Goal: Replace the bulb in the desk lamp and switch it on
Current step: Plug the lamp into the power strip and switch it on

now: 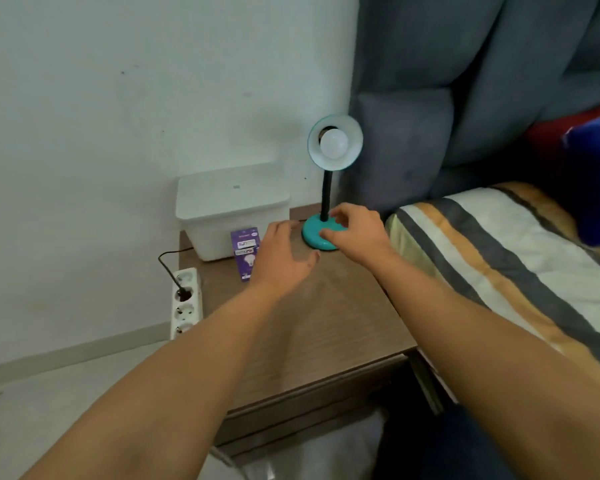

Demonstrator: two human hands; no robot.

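Two bare forearms reach up from the bottom edge of the frame over a brown wood-grain bedside table (326, 327), whose front edge and drawer are partly cut off below. The left hand (284, 252), just left of centre, hovers palm down with fingers loosely spread, holding nothing; it covers part of a purple bulb box (245, 249) standing upright behind it. The right hand (355, 230) is half curled over the round teal lamp base (317, 233), fingertips touching its top; whether they press a switch is hidden.

The teal desk lamp stands at centre frame, its black flexible neck (325, 199) running straight up. The teal shade (335, 140) faces the camera, so the white bulb (333, 143) in it points out toward the viewer; it is unlit.

Left of the lamp sits a white lidded plastic bin (232, 209). A white power strip (186, 303) with a black plug leans at the table's left side. A striped bed (499, 265) fills the right.
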